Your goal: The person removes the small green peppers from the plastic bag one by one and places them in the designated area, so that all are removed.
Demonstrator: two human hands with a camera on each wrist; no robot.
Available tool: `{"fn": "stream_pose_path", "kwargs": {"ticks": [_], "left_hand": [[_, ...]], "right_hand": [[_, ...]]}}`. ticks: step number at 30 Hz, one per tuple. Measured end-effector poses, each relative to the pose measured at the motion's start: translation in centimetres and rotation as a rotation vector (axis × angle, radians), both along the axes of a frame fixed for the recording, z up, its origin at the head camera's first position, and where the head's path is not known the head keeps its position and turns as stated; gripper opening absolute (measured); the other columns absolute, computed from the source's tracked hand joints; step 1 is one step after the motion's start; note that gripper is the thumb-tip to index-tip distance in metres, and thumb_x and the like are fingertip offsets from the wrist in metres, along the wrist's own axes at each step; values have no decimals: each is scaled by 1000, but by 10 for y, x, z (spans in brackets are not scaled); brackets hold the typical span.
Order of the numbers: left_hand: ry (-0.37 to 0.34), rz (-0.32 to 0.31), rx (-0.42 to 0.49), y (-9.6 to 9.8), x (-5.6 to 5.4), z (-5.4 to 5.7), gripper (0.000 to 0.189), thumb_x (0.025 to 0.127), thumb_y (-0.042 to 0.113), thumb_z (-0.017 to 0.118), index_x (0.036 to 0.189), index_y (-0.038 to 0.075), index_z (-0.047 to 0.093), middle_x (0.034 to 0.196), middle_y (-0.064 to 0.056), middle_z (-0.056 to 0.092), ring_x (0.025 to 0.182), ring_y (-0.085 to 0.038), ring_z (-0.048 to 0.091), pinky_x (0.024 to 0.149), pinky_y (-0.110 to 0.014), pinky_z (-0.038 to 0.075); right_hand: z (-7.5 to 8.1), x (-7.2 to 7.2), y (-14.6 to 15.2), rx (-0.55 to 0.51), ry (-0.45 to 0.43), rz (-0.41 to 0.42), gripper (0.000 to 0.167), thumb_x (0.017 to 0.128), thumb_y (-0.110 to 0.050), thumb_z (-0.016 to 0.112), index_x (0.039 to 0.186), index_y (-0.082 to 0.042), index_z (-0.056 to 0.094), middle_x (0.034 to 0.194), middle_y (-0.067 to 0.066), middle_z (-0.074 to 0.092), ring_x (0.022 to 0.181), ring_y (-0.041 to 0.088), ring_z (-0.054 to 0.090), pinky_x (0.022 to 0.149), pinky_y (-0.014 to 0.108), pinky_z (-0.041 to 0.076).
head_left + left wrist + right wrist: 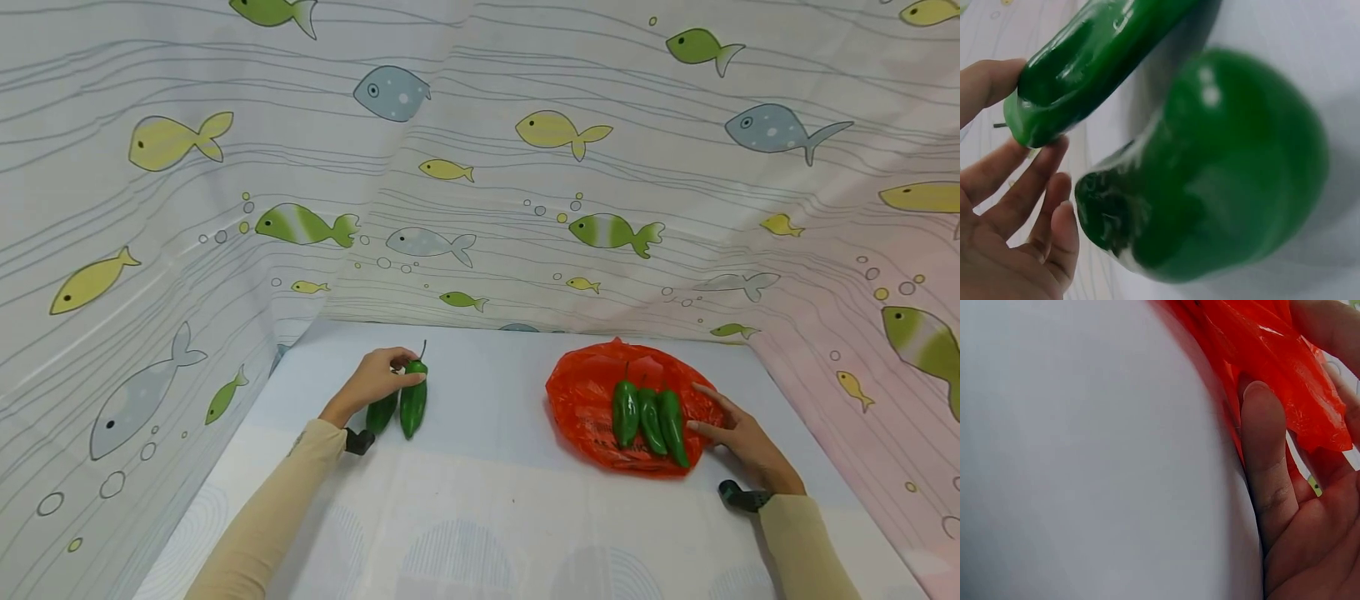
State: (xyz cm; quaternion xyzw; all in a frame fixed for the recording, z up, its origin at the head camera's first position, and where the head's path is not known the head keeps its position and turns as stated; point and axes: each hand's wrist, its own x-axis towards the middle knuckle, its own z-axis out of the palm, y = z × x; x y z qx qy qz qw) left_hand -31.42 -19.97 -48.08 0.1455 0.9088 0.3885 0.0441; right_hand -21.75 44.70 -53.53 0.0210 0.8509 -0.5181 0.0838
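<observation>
At the left of the table, my left hand (372, 381) pinches a long green chili pepper (413, 407) by its stem end, thumb on one side and fingers on the other. Beside it, partly behind the hand, lies a second green pepper (382, 415), large and blurred in the left wrist view. On the right a red plastic bag (572, 387) is spread flat with three green peppers (626, 414) side by side on it. My right hand (756, 450) touches the bag's right edge, fingers spread, with red film between thumb and fingers in the right wrist view.
A white table (487, 400) with pale arc patterns lies under everything. Fish-printed sheets (480, 208) hang behind it and along both sides. Dark wrist cameras (360, 442) sit at both sleeve cuffs.
</observation>
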Motion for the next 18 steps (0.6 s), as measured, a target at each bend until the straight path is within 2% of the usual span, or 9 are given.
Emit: {"fn": "stream_pose_path", "kwargs": {"ticks": [7, 13, 18], "left_hand": [[24, -7, -52, -2, -5, -6, 45, 92, 35, 79, 126, 5, 71, 117, -11, 69, 113, -33, 58, 91, -50, 49], [17, -2, -106, -2, -8, -7, 48, 93, 41, 76, 127, 8, 71, 121, -10, 67, 122, -38, 46, 98, -62, 36], [28, -17, -131, -1, -10, -10, 47, 94, 41, 75, 126, 8, 71, 120, -10, 69, 122, -40, 46, 104, -66, 26]], "right_hand": [[-1, 0, 0, 16, 1, -7, 80, 99, -43, 69, 164, -35, 22, 159, 20, 23, 117, 32, 44, 85, 31, 49], [1, -1, -1, 25, -3, -8, 83, 98, -45, 70, 165, -35, 22, 164, 21, 16, 130, 37, 30, 89, 35, 43], [-1, 0, -1, 6, 6, -8, 82, 98, -44, 70, 164, -33, 24, 163, 21, 18, 128, 35, 32, 85, 32, 47]]}}
